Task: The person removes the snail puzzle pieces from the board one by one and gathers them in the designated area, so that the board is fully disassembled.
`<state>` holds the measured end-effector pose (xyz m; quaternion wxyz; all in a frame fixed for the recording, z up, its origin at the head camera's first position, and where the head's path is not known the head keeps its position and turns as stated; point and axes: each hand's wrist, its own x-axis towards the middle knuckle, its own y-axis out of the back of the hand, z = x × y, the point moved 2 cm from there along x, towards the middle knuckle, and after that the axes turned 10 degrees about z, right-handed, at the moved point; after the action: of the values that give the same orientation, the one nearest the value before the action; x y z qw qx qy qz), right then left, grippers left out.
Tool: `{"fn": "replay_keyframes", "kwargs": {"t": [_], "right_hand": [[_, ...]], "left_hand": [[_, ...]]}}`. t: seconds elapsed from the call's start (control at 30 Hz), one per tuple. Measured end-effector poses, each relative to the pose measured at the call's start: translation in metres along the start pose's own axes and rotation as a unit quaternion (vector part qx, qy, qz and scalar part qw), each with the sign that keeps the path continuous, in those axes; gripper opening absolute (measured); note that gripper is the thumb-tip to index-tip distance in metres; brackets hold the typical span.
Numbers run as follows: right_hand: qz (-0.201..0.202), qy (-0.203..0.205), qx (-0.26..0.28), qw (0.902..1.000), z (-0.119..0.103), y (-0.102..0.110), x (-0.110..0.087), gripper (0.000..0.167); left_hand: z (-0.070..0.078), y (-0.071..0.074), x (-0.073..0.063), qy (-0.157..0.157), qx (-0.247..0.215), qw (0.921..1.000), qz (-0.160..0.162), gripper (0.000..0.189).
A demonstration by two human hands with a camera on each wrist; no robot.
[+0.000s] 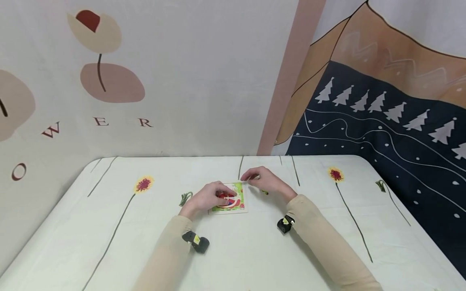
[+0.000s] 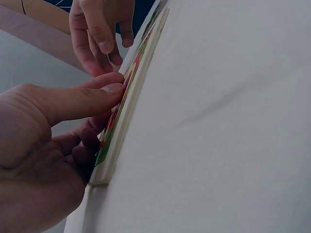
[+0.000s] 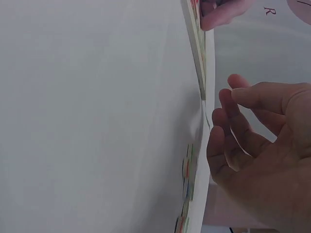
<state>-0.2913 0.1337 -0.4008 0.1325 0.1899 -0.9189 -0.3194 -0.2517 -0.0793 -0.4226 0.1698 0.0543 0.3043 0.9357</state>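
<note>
A flat, pale-edged board with a bright green and red picture lies on the table; it looks like a children's puzzle. My left hand reaches over it from the left and covers part of the picture. In the left wrist view, this hand's thumb and fingertips rest on the board's picture side. By the far right corner of the board is my right hand, raised over the table. Its fingers are loosely bent with nothing visible between them. Small colourful flat pieces lie below that hand.
The table has a white cloth printed with flowers and stems. Behind it hangs a pale printed curtain, with a dark tree-patterned panel at the right. A small black camera is strapped at the right wrist.
</note>
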Motion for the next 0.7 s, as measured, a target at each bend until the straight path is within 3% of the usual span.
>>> {"fn": "replay_keyframes", "kwargs": {"t": [0.17,0.43,0.7], "right_hand": [[-0.012,0.006,0.001,0.9999,-0.004,-0.01,0.006,0.022],[-0.043,-0.018,-0.006,0.9989,-0.012,-0.022,0.01,0.023],[-0.048,-0.037,-0.029,0.9977,-0.016,-0.025,0.01,0.021]], "left_hand": [[0.0,0.0,0.0,-0.005,-0.001,1.0,-0.001,0.025],[-0.001,0.0,0.0,-0.022,-0.011,0.9997,-0.007,0.025],[-0.001,0.002,0.0,-0.011,-0.01,0.9999,-0.004,0.024]]}}
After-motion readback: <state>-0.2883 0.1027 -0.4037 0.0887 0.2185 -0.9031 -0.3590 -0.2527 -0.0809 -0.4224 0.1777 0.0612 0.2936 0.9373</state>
